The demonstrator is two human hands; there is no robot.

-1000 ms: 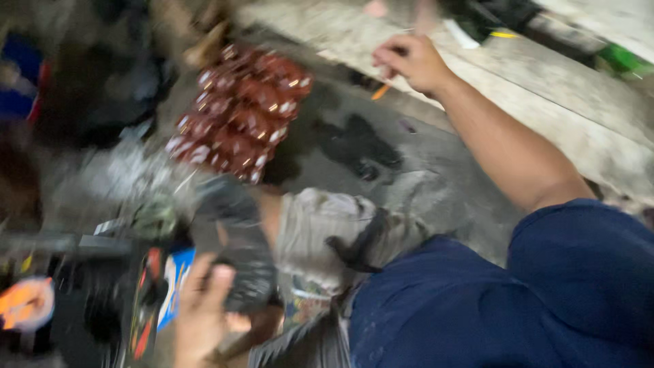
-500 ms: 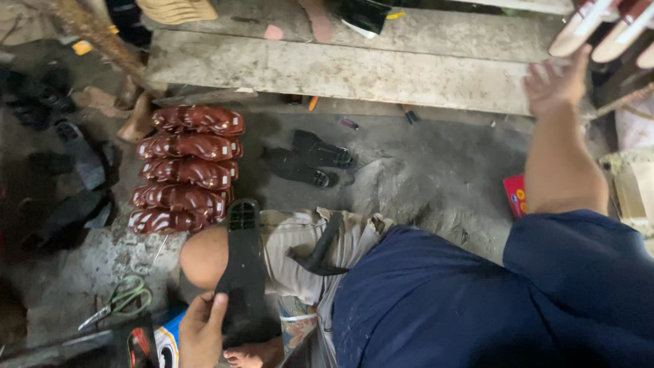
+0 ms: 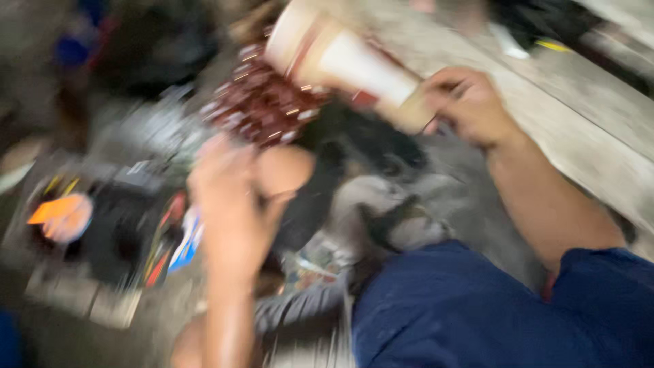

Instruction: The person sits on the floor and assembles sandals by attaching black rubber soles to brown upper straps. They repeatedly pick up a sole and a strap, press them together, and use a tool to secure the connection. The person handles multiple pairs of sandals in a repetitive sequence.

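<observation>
The right hand (image 3: 470, 105) now grips a white tube (image 3: 347, 61) it lacked before — swung in over the dark sole (image 3: 310, 204). The left hand (image 3: 235, 197) has risen near the sole; blur hides its grip.

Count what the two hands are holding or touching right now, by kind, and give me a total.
Pale cone-shaped tube with a tan end, gripped in the right hand: 1
Black shoe sole, beside the left hand, contact too blurred to tell: 1
Total: 2
</observation>
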